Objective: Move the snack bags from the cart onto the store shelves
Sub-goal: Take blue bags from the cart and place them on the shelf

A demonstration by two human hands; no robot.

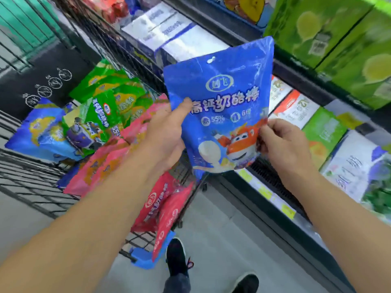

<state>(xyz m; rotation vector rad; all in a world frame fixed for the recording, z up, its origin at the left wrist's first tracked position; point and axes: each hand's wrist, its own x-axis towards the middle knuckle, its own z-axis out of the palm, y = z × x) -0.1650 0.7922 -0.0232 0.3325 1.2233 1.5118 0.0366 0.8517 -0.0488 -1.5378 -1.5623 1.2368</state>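
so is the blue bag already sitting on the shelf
No, the blue bag is held up in the air between the left hand and the right hand, in front of the shelf, not resting on it.

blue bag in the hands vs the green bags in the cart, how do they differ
The blue bag is held upright in the air, gripped by the left hand and right hand; the green bags lie piled in the cart, untouched. Its front faces the camera; theirs overlap at angles. Both show a similar oval logo.
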